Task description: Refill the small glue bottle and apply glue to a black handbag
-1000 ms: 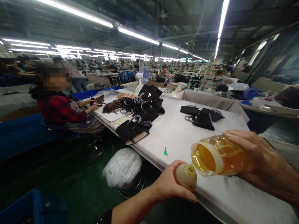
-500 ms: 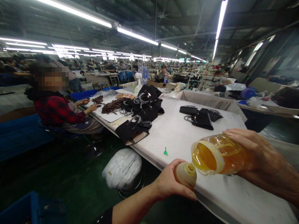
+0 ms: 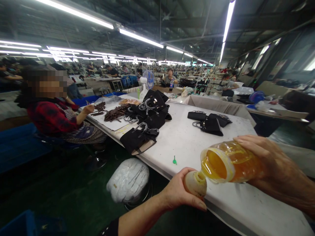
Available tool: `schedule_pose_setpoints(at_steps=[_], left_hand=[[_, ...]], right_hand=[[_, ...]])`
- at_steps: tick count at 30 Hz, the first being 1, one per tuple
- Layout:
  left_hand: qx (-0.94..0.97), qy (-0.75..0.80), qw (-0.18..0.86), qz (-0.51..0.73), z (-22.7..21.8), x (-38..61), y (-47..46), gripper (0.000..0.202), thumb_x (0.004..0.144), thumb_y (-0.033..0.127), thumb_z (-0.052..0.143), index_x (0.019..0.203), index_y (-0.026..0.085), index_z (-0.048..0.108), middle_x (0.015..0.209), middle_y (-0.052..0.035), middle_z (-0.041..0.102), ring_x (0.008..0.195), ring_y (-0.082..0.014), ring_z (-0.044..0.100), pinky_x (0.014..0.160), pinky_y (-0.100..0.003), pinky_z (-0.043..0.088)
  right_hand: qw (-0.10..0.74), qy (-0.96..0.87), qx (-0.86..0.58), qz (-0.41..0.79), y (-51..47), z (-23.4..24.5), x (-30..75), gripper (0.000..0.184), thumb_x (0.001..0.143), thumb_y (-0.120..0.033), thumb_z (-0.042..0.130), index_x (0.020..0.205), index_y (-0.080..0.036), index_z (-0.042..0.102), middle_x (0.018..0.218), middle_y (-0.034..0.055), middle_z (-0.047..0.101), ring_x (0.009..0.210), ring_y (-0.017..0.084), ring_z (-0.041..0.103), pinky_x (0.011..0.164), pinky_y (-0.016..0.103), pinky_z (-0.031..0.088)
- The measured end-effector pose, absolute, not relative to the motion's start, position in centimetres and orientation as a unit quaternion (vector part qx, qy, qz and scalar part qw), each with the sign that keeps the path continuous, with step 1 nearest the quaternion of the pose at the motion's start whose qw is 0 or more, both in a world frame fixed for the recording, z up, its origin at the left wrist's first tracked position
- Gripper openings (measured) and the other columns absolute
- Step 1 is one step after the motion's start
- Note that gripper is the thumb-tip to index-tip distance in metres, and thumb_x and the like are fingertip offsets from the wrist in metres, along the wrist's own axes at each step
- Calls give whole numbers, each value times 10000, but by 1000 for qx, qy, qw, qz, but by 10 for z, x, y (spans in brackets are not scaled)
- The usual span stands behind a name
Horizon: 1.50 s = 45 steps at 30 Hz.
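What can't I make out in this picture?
All in the head view:
Base of the small bottle: hidden by the left hand.
Far end of the clear plastic container: covered by the right hand.
Blue bin: cut off by the left and bottom edges.
Label on the background bottle: too small to read.

Factory hall, apparently for bags. Long ceiling tube lights (image 3: 140,38); white worktable (image 3: 176,134) bearing black handbags (image 3: 157,113) and brown strips (image 3: 116,113); seated worker (image 3: 50,116) in checked apron, left; blue bin (image 3: 19,224), near left; workstations (image 3: 103,79) with people, far.
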State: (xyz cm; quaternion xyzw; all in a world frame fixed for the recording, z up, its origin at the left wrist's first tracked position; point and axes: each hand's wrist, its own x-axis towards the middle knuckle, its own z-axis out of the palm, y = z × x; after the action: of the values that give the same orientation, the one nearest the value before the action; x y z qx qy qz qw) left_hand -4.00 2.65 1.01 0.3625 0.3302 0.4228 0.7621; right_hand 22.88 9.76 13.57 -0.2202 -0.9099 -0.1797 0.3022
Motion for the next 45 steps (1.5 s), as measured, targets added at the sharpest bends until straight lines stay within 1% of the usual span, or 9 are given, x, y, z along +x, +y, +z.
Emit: schedule_pose_setpoints(at_steps=[5,11,16,22,27,35,39,42,45], left_hand=[[362,328,763,423,10,-42,27,1024,217,152,1032,1130,159,569,869,-48,730,709,-199,685,666,-312,554],[364,330,760,424,10,-45,27,1017,218,134,1028,1126,156,569,877,-47,734,704,-187,689,663,-297,555],[363,334,759,425,9,-42,29,1011,233,134,1026,1135,158,569,885,-43,734,709,-186,696,660,-291,561],[360,335,764,417,7,-38,31,1031,210,135,1026,1131,165,563,875,-40,738,692,-180,697,642,-283,566],[354,332,767,419,11,-35,31,1023,217,134,1025,1128,155,561,862,-40,737,683,-175,695,624,-264,565],[358,331,765,421,12,-32,33,1026,216,136,1024,1129,155,557,869,-38,733,689,-177,688,629,-269,561],[361,332,765,418,10,-32,32,1042,210,145,1027,1137,161,551,863,-35,731,692,-185,690,640,-284,565],[366,330,763,419,9,-32,32,1021,240,163,1029,1141,163,548,879,-38,729,698,-180,692,649,-283,563],[368,326,765,416,9,-33,32,1016,243,167,1031,1137,167,547,872,-36,730,699,-182,694,648,-284,564]], right_hand=[[308,-907,-221,-182,96,135,227,713,929,-365,668,1536,-172,347,1304,204,580,1155,356,593,920,571,517],[312,-906,-222,-178,97,134,227,705,921,-351,680,1522,-163,363,1321,208,573,1176,358,589,932,569,511],[315,-905,-225,-174,100,132,229,712,912,-344,687,1524,-180,363,1319,198,580,1173,355,594,938,566,512],[312,-907,-229,-166,100,130,232,750,899,-325,698,1544,-206,334,1328,191,573,1183,357,590,947,569,508],[313,-906,-232,-163,100,130,234,749,902,-316,690,1549,-215,326,1324,182,572,1183,349,593,950,547,506],[310,-907,-231,-167,102,129,234,706,909,-316,681,1515,-151,358,1319,208,570,1184,360,583,947,552,489],[316,-904,-233,-168,102,128,235,726,906,-320,684,1531,-182,344,1319,197,574,1178,355,589,933,554,505],[313,-904,-239,-169,101,127,236,743,903,-330,685,1542,-212,326,1329,187,570,1185,356,587,933,562,509],[313,-905,-236,-168,101,127,237,742,896,-318,691,1537,-204,334,1329,189,569,1191,357,584,938,560,510]])
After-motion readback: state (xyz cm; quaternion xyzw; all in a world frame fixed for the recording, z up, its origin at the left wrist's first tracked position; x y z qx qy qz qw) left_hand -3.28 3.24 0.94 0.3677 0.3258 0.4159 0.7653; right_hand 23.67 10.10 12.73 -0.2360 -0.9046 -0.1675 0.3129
